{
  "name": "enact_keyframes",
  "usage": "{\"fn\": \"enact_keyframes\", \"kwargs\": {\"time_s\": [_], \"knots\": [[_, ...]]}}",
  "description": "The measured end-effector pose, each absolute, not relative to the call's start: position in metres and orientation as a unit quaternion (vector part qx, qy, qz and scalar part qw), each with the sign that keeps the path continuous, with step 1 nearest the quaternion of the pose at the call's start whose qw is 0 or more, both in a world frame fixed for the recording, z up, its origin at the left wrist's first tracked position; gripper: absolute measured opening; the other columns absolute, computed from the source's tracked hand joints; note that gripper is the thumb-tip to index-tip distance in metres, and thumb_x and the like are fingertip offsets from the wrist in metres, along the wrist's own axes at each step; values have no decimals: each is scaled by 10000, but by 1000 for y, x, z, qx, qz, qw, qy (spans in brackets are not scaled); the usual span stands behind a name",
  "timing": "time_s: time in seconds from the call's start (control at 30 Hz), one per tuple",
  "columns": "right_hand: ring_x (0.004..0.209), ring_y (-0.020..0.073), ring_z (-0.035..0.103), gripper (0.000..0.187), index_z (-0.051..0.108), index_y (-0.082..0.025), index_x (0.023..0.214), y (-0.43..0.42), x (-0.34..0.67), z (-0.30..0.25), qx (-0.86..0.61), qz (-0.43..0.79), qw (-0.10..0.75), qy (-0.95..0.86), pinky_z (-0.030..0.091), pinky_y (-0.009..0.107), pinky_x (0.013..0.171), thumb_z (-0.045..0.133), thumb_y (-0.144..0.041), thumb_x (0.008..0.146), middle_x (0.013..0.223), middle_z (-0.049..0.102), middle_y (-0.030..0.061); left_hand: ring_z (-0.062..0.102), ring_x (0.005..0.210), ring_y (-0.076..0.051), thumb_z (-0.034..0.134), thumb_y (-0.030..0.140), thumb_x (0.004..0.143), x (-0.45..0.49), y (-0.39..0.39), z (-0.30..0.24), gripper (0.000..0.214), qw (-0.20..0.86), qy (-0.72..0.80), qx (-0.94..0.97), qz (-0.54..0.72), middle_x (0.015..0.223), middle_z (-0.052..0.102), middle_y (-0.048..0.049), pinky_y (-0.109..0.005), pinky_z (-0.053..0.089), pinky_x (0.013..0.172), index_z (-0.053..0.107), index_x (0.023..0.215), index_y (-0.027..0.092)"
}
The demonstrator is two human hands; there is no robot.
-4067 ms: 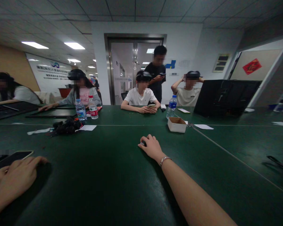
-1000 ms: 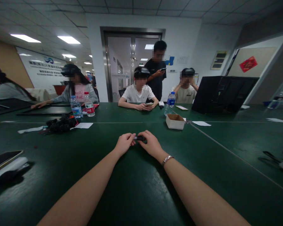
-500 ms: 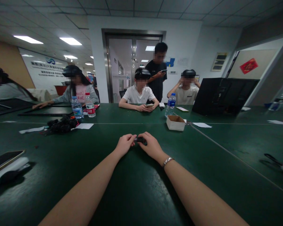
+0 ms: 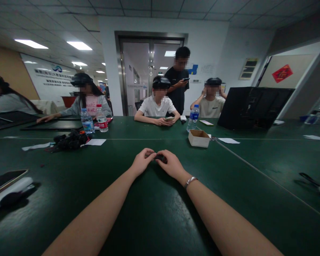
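Both my arms reach forward over the dark green table (image 4: 154, 213). My left hand (image 4: 142, 161) and my right hand (image 4: 170, 164) meet at the table's middle, fingers curled. Between their fingertips sits a small black object (image 4: 159, 157), pinched from both sides and resting on the table; most of it is hidden by my fingers. A thin bracelet (image 4: 190, 181) circles my right wrist.
A small open cardboard box (image 4: 198, 138) stands just beyond my hands to the right. A black tangled pile (image 4: 69, 140), papers and water bottles (image 4: 86, 121) lie at the left. A phone (image 4: 12, 176) lies near left. Several people sit across the table; a black case (image 4: 253, 107) stands at right.
Four seconds ago my left hand lay near the phone at the left; it has come to the middle and joined my right hand on the small black object. Little has shifted in the last second.
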State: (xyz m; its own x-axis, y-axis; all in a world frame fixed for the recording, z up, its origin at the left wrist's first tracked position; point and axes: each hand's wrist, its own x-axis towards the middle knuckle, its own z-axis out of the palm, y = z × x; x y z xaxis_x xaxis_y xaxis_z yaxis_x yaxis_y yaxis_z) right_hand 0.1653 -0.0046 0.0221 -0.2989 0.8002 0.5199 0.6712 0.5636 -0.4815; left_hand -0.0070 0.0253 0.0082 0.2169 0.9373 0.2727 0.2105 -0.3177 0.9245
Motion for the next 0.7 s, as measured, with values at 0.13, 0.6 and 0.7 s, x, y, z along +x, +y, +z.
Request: {"fn": "enact_keyframes", "kwargs": {"time_s": [0.13,0.6,0.7], "knots": [[814,145,549,187,615,-203,961,-3,166,21,-458,89,374,-801,427,280,740,614,-214,774,908,599,29,608,787,-158,648,360,723,-7,24,10,242,424,383,690,444,823,646,-36,-316,479,789,613,852,157],[824,150,544,168,605,-201,954,-4,167,21,-460,95,386,-794,426,285,745,594,-235,790,911,605,34,598,783,-156,620,375,755,-9,25,13,266,440,389,677,443,850,646,-49,-307,470,760,623,897,150],[815,150,543,163,605,-200,949,-3,167,21,-462,96,392,-790,427,285,738,594,-241,792,898,607,32,613,842,-162,687,315,698,-10,21,16,283,464,363,672,449,944,649,-59,-324,471,823,617,919,154]]}}
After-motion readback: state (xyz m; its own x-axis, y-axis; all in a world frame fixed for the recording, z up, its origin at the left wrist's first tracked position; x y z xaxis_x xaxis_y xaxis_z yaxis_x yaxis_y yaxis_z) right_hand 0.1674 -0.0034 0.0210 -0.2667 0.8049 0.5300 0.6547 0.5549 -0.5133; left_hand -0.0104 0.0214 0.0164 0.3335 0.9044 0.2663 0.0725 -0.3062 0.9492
